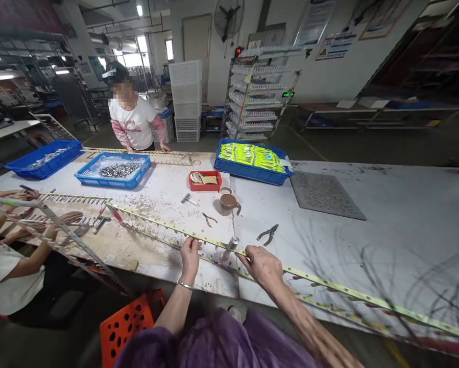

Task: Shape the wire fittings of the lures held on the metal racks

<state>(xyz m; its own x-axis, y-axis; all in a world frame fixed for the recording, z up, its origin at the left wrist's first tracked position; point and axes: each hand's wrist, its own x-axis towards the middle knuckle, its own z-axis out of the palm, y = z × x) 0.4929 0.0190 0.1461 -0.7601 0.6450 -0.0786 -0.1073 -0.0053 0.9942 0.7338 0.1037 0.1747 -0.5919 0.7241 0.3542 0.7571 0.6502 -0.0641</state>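
A long yellow-green strip [321, 280] with small holes or studs runs diagonally across the white table. My left hand [190, 253] pinches at the strip's edge, its fingertips together; what lies between them is too small to make out. Farther right, my right hand [263, 263] is closed at the strip, fingers curled over its edge. Between my hands a small metal cylinder [233, 243] stands at the strip. Pliers with dark handles [268, 234] lie beyond my right hand, and smaller pliers [209, 220] lie beyond my left.
A brown cup [228, 203], a red tray [205, 181] and a hammer [190, 200] sit mid-table. Blue crates [252, 168] line the far side, near a grey mat [324, 194]. One person stands across the table; another works at the left beside a metal frame. An orange stool [125, 327] stands below.
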